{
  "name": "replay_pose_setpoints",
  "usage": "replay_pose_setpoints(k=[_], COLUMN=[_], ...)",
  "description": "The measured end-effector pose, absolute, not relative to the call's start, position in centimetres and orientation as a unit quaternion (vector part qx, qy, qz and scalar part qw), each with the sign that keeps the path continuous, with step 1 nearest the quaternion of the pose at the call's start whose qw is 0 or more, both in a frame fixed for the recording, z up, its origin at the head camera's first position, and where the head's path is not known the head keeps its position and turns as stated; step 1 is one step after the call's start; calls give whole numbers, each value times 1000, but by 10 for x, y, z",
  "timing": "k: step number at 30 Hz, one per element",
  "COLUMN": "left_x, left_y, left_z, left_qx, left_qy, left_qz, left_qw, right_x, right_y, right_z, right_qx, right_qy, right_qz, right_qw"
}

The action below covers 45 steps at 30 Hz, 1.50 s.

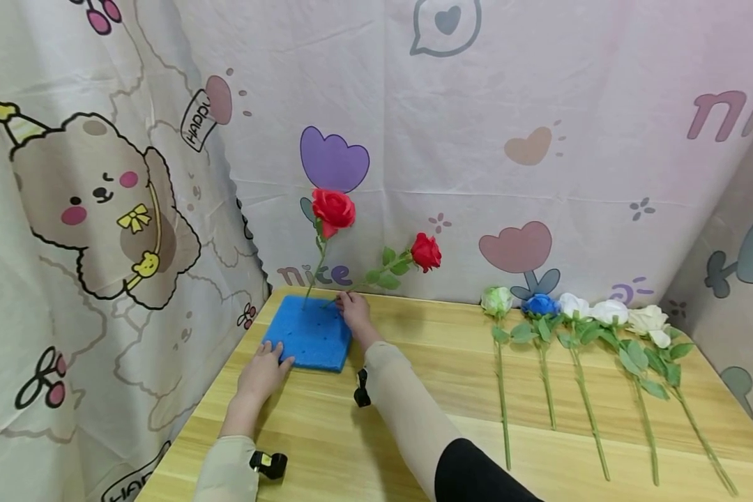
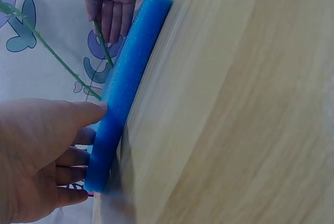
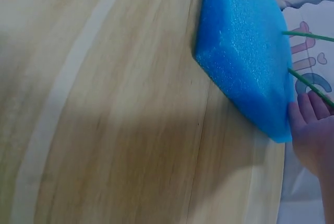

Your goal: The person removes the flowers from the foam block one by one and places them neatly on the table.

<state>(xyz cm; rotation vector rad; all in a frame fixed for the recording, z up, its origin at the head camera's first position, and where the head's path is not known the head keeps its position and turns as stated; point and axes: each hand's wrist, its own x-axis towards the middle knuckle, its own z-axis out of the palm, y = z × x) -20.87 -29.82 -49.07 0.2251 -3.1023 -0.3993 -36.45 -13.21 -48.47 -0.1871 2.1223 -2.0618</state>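
Note:
A blue foam block [image 1: 311,348] lies at the left of the wooden table. One red rose [image 1: 333,211] stands upright with its stem in the foam near the back edge. A second red rose [image 1: 426,252] leans far to the right, its lower stem [image 3: 311,84] meeting the foam. My right hand [image 1: 356,314] pinches that stem low down, beside the foam's back right corner. With fairly straight fingers, my left hand [image 1: 263,373] rests against the front left corner of the block; its thumb [image 2: 91,113] touches the near edge in the left wrist view.
On the table's right side lie a green rose [image 1: 497,301], a blue rose [image 1: 541,305] and several white or cream ones [image 1: 648,319], stems pointing toward me. Small holes dot the foam's top. A printed curtain [image 1: 439,139] hangs behind the table and along its left.

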Motion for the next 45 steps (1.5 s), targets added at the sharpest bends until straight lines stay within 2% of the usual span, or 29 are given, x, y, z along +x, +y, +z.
replay_pose_setpoints(k=[20,28,36,41,45], left_x=[-208,-209,-209,-209,-208], left_y=[-297,-301,-299,-298,-299], left_z=[-487,-487,-488,-488,-489], left_qx=[68,65,61,61,61], left_qy=[-987,-988,-989,-989,-989], left_qz=[-142,-138,-135,-134,-135], left_qw=[1,3,4,1,3], right_x=[-365,-365,-357,-342,-342], right_y=[-130,-124,-113,-100,-98], right_z=[-490,-493,-493,-482,-488], right_qx=[-70,-78,-105,-138,-146], right_qy=[756,680,650,624,620], right_qz=[-650,-729,-753,-768,-770], right_qw=[-24,-3,8,39,47])
